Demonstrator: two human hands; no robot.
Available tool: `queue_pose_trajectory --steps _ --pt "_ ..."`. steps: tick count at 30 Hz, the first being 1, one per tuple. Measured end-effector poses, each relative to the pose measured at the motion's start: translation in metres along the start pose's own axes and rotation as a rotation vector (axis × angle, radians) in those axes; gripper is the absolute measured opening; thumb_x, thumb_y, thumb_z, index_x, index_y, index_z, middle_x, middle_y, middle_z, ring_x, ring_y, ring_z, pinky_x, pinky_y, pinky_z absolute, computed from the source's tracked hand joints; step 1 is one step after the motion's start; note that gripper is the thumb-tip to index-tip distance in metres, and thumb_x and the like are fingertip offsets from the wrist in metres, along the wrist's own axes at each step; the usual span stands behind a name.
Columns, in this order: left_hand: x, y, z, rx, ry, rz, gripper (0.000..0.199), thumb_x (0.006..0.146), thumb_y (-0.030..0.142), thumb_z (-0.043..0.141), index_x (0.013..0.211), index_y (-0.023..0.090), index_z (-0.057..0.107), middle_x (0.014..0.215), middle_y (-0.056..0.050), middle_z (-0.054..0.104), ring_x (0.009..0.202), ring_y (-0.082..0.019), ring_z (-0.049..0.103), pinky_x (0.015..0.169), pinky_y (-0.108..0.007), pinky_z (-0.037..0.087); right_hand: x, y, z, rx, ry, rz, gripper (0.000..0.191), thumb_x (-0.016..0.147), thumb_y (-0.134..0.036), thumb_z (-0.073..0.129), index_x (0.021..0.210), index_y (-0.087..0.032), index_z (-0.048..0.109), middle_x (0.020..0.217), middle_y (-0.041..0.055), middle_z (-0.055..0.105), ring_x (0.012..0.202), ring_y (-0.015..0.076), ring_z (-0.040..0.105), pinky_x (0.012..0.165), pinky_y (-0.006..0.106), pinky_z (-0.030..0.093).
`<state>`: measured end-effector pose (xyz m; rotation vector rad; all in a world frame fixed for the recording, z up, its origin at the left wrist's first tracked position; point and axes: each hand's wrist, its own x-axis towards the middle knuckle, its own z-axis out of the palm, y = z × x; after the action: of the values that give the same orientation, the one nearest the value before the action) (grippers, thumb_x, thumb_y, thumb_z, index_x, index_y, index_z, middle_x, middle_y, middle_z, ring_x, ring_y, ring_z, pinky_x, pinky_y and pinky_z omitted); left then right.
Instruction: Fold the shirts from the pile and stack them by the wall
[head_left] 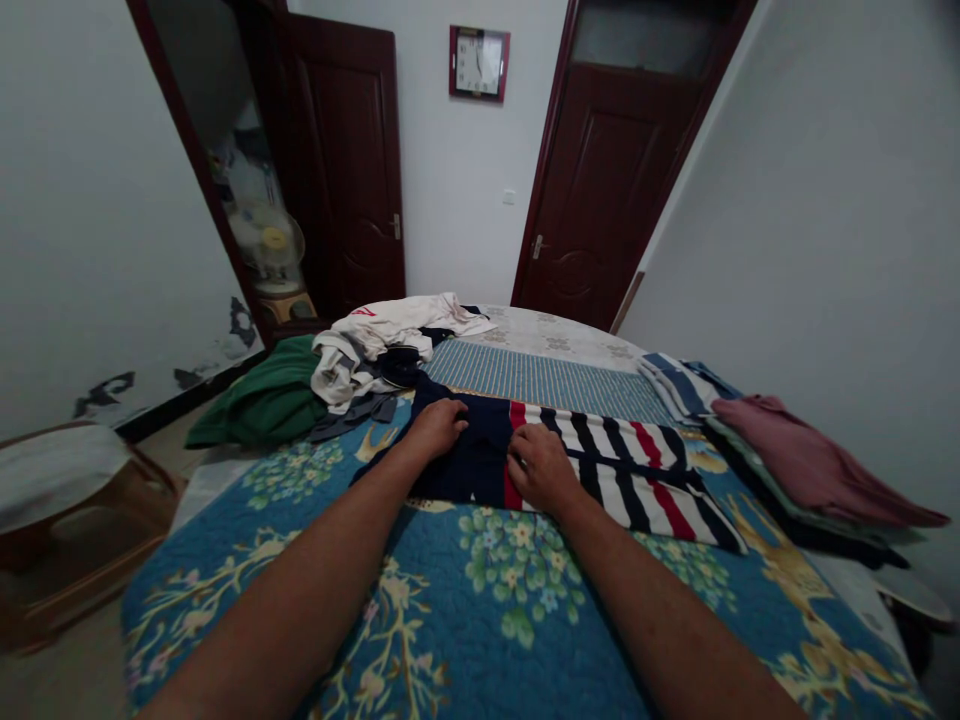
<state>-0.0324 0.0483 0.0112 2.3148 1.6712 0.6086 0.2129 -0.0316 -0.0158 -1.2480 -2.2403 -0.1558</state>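
A navy garment with red, white and black stripes point(611, 440) lies lengthwise across the blue floral cover point(480, 640), folded into a long strip. My left hand point(442, 428) rests on its plain navy part, fingers curled; whether they pinch any cloth is hidden. My right hand point(541, 468) is on the red band where the stripes begin, its fingers bent and bunched at the cloth. The striped end stretches to the right beyond my right hand.
Rumpled white and grey clothes point(375, 345) and a green garment point(262, 400) lie at the back left. Folded clothes, a pink one point(810, 455) on top, are stacked at the right edge. A wooden chair point(82, 530) stands at the left.
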Motion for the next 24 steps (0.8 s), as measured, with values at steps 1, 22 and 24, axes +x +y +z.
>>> queue_pose_trajectory --steps 1,22,24 --pt "0.001 -0.001 -0.002 0.002 -0.004 -0.005 0.035 0.096 0.022 0.069 0.129 0.021 0.078 0.134 -0.01 0.079 0.129 -0.026 0.071 0.116 -0.035 0.051 0.0 0.0 0.0 0.005 0.004 -0.008 0.007 0.096 -0.018 0.064 0.095 -0.02 0.071 0.109 0.0093 0.067 0.104 0.025 0.056 0.09 0.039 0.04" --pt "-0.004 -0.002 0.017 0.181 -0.104 -0.131 0.112 0.077 0.095 0.061 0.166 0.03 0.047 0.178 -0.017 0.034 0.165 -0.047 0.021 0.13 -0.072 0.014 0.011 0.014 -0.001 0.112 0.089 0.164 0.039 0.109 -0.029 0.041 0.134 -0.02 0.069 0.133 0.0148 0.072 0.127 0.029 0.062 0.112 0.047 0.047" --pt "-0.003 -0.003 0.017 0.186 -0.113 -0.122 0.116 0.074 0.098 0.059 0.167 0.031 0.045 0.179 -0.016 0.033 0.165 -0.048 0.02 0.13 -0.073 0.013 0.022 0.018 0.004 0.13 0.09 0.198 0.046 0.111 -0.03 0.035 0.144 -0.019 0.065 0.144 0.0154 0.068 0.136 0.0277 0.06 0.12 0.047 0.044"
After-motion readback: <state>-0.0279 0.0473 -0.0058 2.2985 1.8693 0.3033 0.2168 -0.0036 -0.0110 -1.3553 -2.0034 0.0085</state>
